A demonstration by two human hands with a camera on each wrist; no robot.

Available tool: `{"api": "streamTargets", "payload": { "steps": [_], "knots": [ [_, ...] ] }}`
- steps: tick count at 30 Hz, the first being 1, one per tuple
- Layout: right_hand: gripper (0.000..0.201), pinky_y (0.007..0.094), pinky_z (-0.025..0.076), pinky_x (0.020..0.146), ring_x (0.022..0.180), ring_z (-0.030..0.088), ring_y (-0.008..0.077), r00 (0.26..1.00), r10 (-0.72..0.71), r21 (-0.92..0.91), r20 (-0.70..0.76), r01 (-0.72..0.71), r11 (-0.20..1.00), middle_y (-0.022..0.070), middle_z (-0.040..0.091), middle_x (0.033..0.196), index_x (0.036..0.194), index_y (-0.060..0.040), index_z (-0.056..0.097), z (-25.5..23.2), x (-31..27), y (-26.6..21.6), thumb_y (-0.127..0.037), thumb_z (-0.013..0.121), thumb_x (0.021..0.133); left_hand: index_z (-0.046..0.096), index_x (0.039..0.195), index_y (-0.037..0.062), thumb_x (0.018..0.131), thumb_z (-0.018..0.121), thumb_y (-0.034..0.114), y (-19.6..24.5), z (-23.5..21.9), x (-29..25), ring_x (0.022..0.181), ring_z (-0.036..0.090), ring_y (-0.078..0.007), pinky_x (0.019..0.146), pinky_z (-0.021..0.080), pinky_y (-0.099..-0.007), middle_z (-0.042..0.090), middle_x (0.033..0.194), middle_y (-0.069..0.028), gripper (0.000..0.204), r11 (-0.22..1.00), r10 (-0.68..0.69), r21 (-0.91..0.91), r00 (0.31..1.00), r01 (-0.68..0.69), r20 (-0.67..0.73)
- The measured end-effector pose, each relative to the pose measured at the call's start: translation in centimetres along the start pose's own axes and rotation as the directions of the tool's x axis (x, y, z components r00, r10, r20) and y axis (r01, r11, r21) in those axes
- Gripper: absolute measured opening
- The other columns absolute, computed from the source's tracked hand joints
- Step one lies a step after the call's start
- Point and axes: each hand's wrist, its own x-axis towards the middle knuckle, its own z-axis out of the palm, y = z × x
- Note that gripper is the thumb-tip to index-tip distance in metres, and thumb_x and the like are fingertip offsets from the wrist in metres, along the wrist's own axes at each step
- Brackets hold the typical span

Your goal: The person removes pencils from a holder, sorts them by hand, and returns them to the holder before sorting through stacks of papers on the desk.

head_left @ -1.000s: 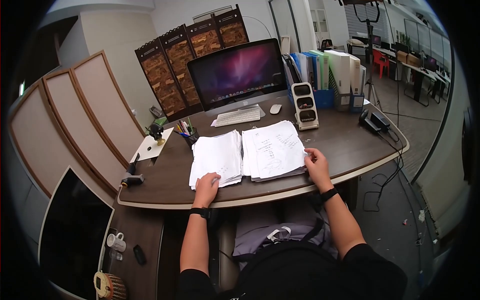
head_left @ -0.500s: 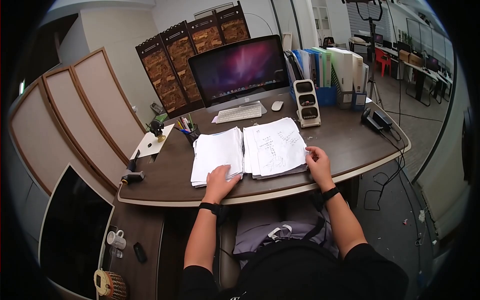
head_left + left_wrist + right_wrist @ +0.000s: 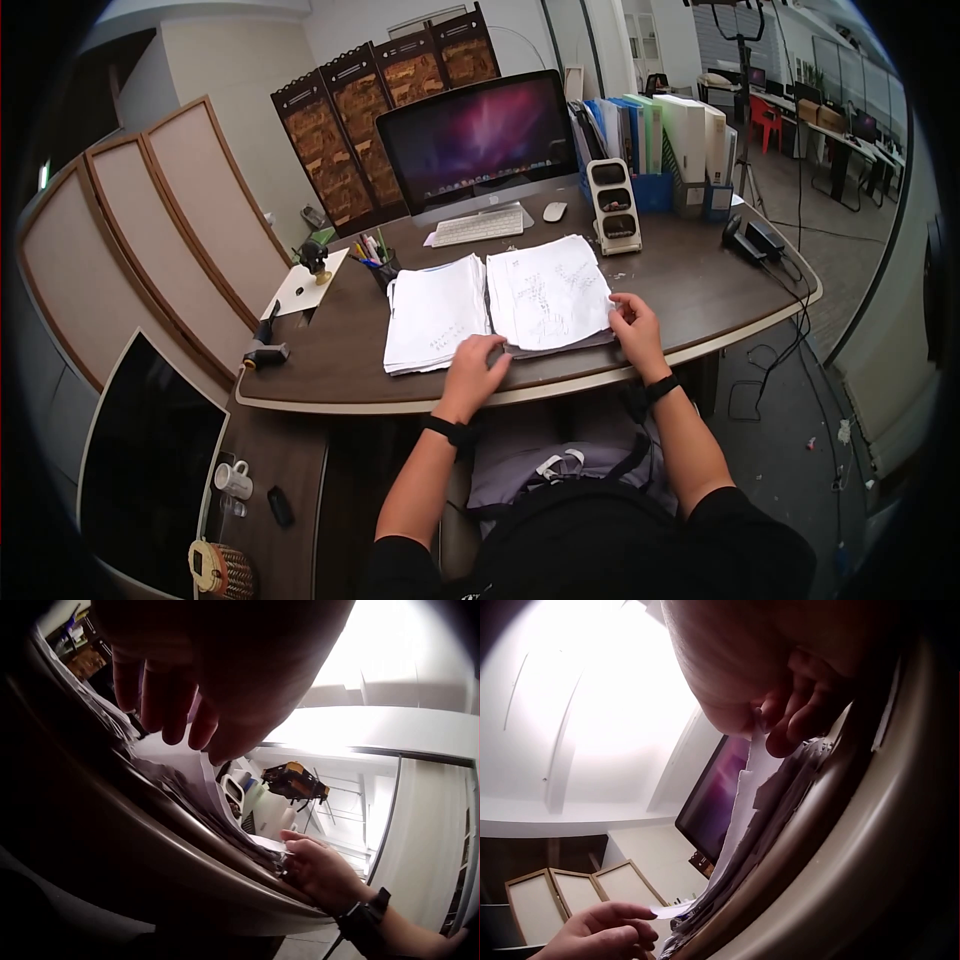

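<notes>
Two piles of loose paper lie side by side on the desk, like an open book: a left pile (image 3: 436, 312) and a right pile (image 3: 550, 295) with handwriting and a sketch on its top sheet. My left hand (image 3: 474, 374) is at the near edge where the piles meet, fingers loosely bent and nothing gripped. The left wrist view shows its fingers (image 3: 172, 712) hanging over the paper. With thumb and fingers, my right hand (image 3: 638, 333) pinches the right edge of the top sheet (image 3: 751, 780), which stands slightly raised from the sheets under it in the right wrist view.
Behind the papers stand a keyboard (image 3: 478, 228), a mouse (image 3: 554, 212) and a computer screen (image 3: 480, 145). A pen cup (image 3: 378, 268) is left of the piles. A three-slot holder (image 3: 615, 207) and several binders (image 3: 680, 140) stand at the right. Black adapters (image 3: 755, 242) lie near the right edge.
My left hand has moved right, from the left pile's near edge to the gap between the piles. My right hand stays at the right pile's edge. The view has shifted slightly.
</notes>
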Motion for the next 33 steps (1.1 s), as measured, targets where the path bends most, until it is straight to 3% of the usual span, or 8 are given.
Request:
{"api": "streamTargets", "payload": {
  "steps": [4,11,14,16,17,27,29,33],
  "knots": [
    [0.021,0.0248,0.049,0.064,0.069,0.059,0.0067,1.0,-0.016,-0.016,0.004,0.016,1.0,-0.0007,0.064,0.076,0.111,0.0,0.073,0.0,-0.3,-1.3,-0.007,0.068,0.092,0.054,0.143,0.0035,0.087,0.079,0.021,3.5,1.8,-0.5,0.074,0.066,-0.0215,0.071,0.053,-0.0337,0.068,0.088,-0.0093,0.064,0.972,-0.134,-0.167,0.974,0.165,0.184],
    [0.017,0.0249,0.047,0.057,0.06,0.059,0.0065,0.99,0.069,0.011,0.12,-0.071,0.997,0.0,0.066,0.069,0.1,0.0008,0.076,0.0,-0.3,-1.5,-0.007,0.063,0.094,0.047,0.151,0.0064,0.086,0.081,0.022,3.2,3.9,-0.5,0.067,0.062,-0.0195,0.067,0.053,-0.0343,0.066,0.083,-0.0074,0.075,0.946,-0.262,-0.206,0.965,0.252,-0.022],
    [0.018,0.0257,0.047,0.056,0.06,0.059,0.0068,0.982,0.064,-0.043,0.179,-0.057,0.997,0.0014,0.067,0.069,0.097,0.0014,0.076,-0.1,-0.7,-1.4,-0.007,0.062,0.092,0.051,0.149,0.0075,0.087,0.079,0.022,4.0,3.2,-0.7,0.065,0.061,-0.0201,0.067,0.053,-0.0341,0.066,0.079,-0.0087,0.069,0.883,-0.336,-0.362,0.941,0.298,-0.046],
    [0.018,0.0249,0.047,0.059,0.063,0.059,0.0069,0.966,0.094,-0.103,0.239,-0.071,0.992,0.0011,0.068,0.075,0.097,0.0016,0.075,-0.4,-0.7,-2.6,-0.005,0.06,0.091,0.063,0.137,0.0076,0.088,0.078,0.02,3.2,3.2,-0.5,0.065,0.062,-0.0197,0.067,0.053,-0.0324,0.068,0.08,-0.0111,0.053,0.948,-0.291,-0.117,0.954,0.297,0.068],
    [0.018,0.0249,0.047,0.059,0.063,0.059,0.0069,0.968,0.089,-0.101,0.236,-0.067,0.993,0.0011,0.068,0.075,0.097,0.0016,0.075,-0.4,-0.7,-2.4,-0.005,0.06,0.091,0.073,0.122,0.0069,0.089,0.076,0.018,2.4,4.1,-0.6,0.065,0.062,-0.0188,0.066,0.053,-0.0311,0.071,0.081,-0.0127,0.035,0.975,-0.148,-0.176,0.986,0.134,-0.069],
    [0.019,0.027,0.048,0.063,0.064,0.057,0.0099,0.971,0.014,-0.099,0.238,0.01,0.995,0.0046,0.067,0.074,0.101,-0.0005,0.076,0.1,-0.7,-1.7,-0.013,0.068,0.089,0.078,0.111,0.0087,0.095,0.066,0.007,2.9,3.8,-1.0,0.08,0.066,-0.0206,0.074,0.052,-0.0303,0.07,0.089,-0.0122,0.02,0.954,-0.204,-0.254,0.966,0.16,-0.158],
    [0.025,0.0313,0.051,0.07,0.073,0.06,0.0169,0.997,-0.071,-0.225,0.008,0.071,0.972,0.0109,0.069,0.091,0.108,-0.0005,0.074,0.3,-0.6,-1.8,-0.018,0.071,0.09,0.078,0.11,0.0096,0.095,0.065,0.007,1.9,4.8,-1.2,0.085,0.066,-0.0228,0.078,0.052,-0.0322,0.068,0.093,-0.0127,0.02,0.975,-0.154,-0.19,0.961,0.111,-0.231],
    [0.035,0.0397,0.053,0.085,0.095,0.065,0.0283,0.979,-0.196,-0.408,-0.054,0.157,0.9,0.0188,0.067,0.117,0.115,-0.0011,0.071,0.8,-0.2,-0.8,-0.024,0.072,0.09,0.079,0.108,0.0108,0.093,0.066,0.007,1.8,5.7,-1.0,0.1,0.065,-0.0315,0.088,0.051,-0.0402,0.067,0.108,-0.0151,0.019,0.999,-0.044,-0.012,0.958,0.042,-0.284]
  ]
}}
